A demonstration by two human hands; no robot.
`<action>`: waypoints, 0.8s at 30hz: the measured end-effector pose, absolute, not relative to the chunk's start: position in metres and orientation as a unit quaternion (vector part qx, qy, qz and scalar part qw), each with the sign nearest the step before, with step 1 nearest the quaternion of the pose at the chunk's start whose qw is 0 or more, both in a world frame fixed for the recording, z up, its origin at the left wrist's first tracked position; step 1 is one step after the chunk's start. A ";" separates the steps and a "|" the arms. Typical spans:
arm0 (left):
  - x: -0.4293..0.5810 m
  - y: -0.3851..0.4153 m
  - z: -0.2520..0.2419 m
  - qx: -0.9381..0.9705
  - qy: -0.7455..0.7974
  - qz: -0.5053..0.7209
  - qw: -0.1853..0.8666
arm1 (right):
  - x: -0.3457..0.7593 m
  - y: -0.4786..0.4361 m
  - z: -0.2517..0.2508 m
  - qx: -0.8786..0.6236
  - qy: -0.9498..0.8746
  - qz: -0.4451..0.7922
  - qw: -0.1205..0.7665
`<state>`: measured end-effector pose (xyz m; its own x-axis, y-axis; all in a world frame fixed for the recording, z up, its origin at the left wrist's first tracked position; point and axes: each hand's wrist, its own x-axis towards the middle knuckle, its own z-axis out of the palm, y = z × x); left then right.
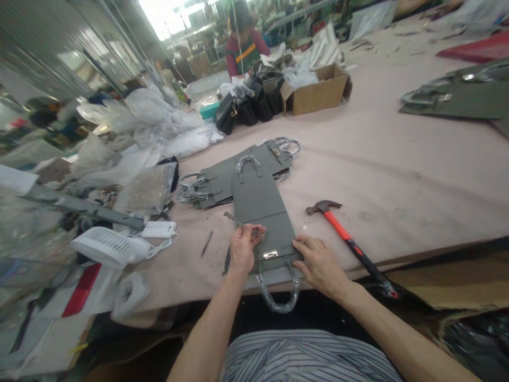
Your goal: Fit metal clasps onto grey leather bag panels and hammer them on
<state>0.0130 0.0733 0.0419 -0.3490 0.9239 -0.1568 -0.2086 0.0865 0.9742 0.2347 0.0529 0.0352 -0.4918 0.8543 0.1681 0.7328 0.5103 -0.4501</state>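
A flat grey handbag panel (264,199) lies in front of me, with a shiny metal clasp (270,255) near its front end. Its plastic-wrapped handle (278,306) hangs over the table edge. My left hand (243,249) is closed around a thin metal punch (235,218) above the panel's left side; small metal bits at its fingertips are too blurred to name. With thumb and fingers, my right hand (318,262) grips the panel's right edge beside the clasp. A claw hammer (342,231) with an orange and black handle lies right of the panel. Left of it rests another thin metal tool (207,244).
More grey bag panels (217,178) with wrapped handles lie beneath and behind; others (469,93) lie far right. A white fan (107,246) and plastic wrap (147,122) crowd the left. Black bags (246,109), a cardboard box (318,93) and a person (244,48) are at the back.
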 end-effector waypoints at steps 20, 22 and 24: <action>-0.028 0.015 0.069 0.783 0.610 0.092 0.079 | 0.214 0.076 0.054 -0.379 -0.909 0.101 0.142; -0.014 0.021 0.070 0.802 0.592 0.034 0.069 | 0.212 0.082 0.057 -0.345 -0.929 0.080 0.105; -0.009 0.026 0.072 0.817 0.574 -0.008 0.048 | 0.213 0.086 0.059 -0.304 -0.947 0.064 0.075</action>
